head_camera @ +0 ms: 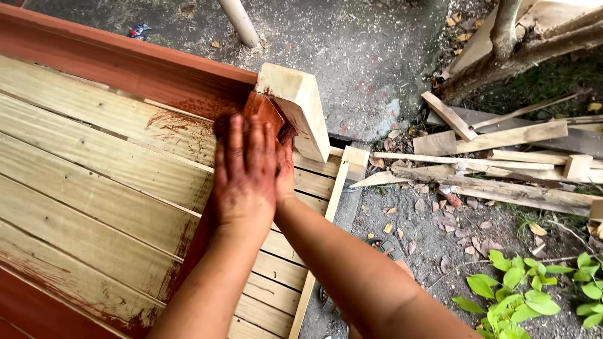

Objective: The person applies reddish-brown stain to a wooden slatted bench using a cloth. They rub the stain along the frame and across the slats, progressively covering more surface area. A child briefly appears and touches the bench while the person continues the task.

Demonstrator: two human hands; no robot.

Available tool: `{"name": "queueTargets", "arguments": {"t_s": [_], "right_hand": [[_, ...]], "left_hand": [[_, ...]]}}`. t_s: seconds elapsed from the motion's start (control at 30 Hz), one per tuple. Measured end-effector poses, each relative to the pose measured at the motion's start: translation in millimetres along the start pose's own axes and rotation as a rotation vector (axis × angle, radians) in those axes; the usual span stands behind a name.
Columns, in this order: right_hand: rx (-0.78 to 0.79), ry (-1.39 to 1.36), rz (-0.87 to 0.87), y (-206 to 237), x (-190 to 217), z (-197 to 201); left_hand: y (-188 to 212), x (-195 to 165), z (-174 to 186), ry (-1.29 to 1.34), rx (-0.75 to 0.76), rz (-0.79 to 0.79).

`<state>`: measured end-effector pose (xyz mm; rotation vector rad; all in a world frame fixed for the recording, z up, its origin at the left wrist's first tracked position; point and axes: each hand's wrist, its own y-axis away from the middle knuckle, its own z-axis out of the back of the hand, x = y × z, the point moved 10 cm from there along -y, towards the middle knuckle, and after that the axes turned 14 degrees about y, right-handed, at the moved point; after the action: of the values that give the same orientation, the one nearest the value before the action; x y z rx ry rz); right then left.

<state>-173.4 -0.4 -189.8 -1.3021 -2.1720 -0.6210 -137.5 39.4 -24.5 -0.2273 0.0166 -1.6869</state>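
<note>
The left hand (244,168) is lying flat and open, fingers together and stretched out, pressing against the stained side of a wooden block (295,110) that is standing up at the corner of a slatted wooden frame (94,182). The hand is smeared all over with reddish-brown stain. The right hand (284,169) is sitting just behind and to the right of the left one, mostly hidden by it; only its edge and wrist are showing, pressed close against the left hand and up against the block. Whether it is gripping a rag or anything else cannot be told, since the fingers are covered.

The block is rising right at the fingertips of both hands. Its top and right face are showing pale bare wood, while the face under the hands is turning dark red. Beyond the fingertips and to the left, a long side rail (125,63) of the frame is already wearing the same red colour. Under and to the left of the forearms, the pale slats are lying side by side, with red smudges near the left hand and along the near edge.

To the right of the right arm, loose wood offcuts (502,157) are lying in a heap on the gravel ground (377,56), and a green leafy plant (527,295) is growing near the right elbow. A pale pole (240,22) is standing beyond the block.
</note>
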Motion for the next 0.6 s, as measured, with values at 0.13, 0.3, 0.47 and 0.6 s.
{"name": "queueTargets", "arguments": {"t_s": [0.13,0.3,0.47,0.6], "right_hand": [[-0.183,1.173,0.271,24.6,19.2,-5.4],[-0.172,0.669,0.297,15.1,14.2,24.2],[-0.445,0.422,-0.012,-20.3,18.1,89.4],[-0.524,0.232,-0.081,-14.8,19.0,88.4]], "left_hand": [[15.2,-4.2,-6.0,-0.049,-0.031,-0.054],[32.0,-14.7,-45.9,-0.306,0.156,-0.163],[18.6,-18.2,-76.0,-0.332,0.237,-0.211],[19.3,-13.8,-68.5,-0.292,0.245,-0.210]]}}
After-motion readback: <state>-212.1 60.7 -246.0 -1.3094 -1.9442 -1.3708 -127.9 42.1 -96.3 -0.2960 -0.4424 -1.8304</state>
